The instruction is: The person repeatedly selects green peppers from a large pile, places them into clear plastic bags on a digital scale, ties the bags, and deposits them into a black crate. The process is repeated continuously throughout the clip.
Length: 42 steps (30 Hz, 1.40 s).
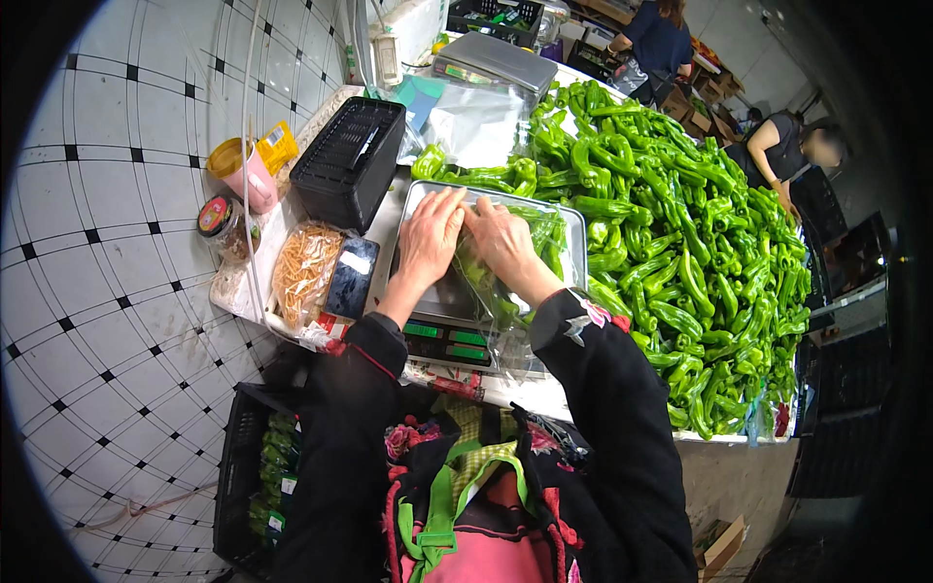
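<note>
A clear plastic bag of green peppers [548, 235] lies on the metal pan of a digital scale [578, 218]. My right hand [503, 235] rests on the bag's left part, fingers towards the pan's far edge. My left hand [430, 237] is over the pan's left side, its fingertips close beside the right hand's; whether either hand pinches the plastic cannot be told. Lit green displays [466, 345] show on the scale's near side, partly under the bag's loose end. A large heap of long green peppers [678, 255] spreads to the right.
Left of the scale are a black plastic crate [348, 160], a phone [353, 277], a bag of brown sticks [306, 273], a pink mug [251, 175] and a lidded jar [229, 229]. Clear bags [474, 124] lie beyond. A person [773, 149] reaches to the heap's far side; another [656, 44] stands farther back.
</note>
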Tool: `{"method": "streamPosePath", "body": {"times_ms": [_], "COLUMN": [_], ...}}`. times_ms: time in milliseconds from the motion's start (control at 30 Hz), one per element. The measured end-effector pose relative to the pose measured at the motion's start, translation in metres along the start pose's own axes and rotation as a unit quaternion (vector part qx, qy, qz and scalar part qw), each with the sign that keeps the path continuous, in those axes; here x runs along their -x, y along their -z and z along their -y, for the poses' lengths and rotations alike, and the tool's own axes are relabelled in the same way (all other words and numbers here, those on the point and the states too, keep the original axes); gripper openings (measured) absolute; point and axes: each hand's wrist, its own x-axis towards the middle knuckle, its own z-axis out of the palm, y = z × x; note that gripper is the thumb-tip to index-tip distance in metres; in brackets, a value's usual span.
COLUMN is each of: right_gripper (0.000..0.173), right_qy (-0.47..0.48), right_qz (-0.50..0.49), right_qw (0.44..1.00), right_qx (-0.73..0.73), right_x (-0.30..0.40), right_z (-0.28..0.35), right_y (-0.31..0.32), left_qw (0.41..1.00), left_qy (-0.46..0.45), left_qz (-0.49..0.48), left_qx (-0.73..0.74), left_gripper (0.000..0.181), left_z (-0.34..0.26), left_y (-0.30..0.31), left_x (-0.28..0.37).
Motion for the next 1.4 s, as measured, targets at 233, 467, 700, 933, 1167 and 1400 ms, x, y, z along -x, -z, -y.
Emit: {"method": "streamPosePath", "body": {"times_ms": [233,467,700,933,1167,1400], "right_gripper": [0.043,0.028,0.04,0.057,0.062,0.066], "right_qy": [-0.105,-0.213,-0.176,-0.055,-0.074,-0.11], "right_qz": [0.012,-0.1,-0.131,-0.046,-0.119,-0.205], "right_qw": [0.985,0.917,0.926,0.973,0.962,0.936], "right_qx": [-0.136,-0.324,-0.306,-0.218,-0.234,-0.263], "right_x": [0.038,0.076,0.093,0.148,0.14,0.127], "right_z": [-0.008,-0.034,-0.047,-0.054,-0.052,-0.037], "right_y": [0.034,0.049,0.045,0.077,0.049,0.036], "left_qw": [0.991,0.993,0.987,0.995,0.989,0.989], "left_qy": [0.042,0.101,0.155,0.067,-0.018,0.143], "left_qz": [0.099,0.059,-0.03,-0.077,0.072,-0.021], "left_qx": [-0.082,0.009,0.025,0.0,0.127,0.01], "left_gripper": [0.024,0.028,0.033,0.022,0.099,0.087], "left_z": [0.02,0.022,0.031,0.018,-0.161,-0.155], "left_y": [-0.012,-0.018,-0.039,-0.025,0.029,0.004], "left_x": [0.008,0.016,0.019,0.01,0.108,0.14]}}
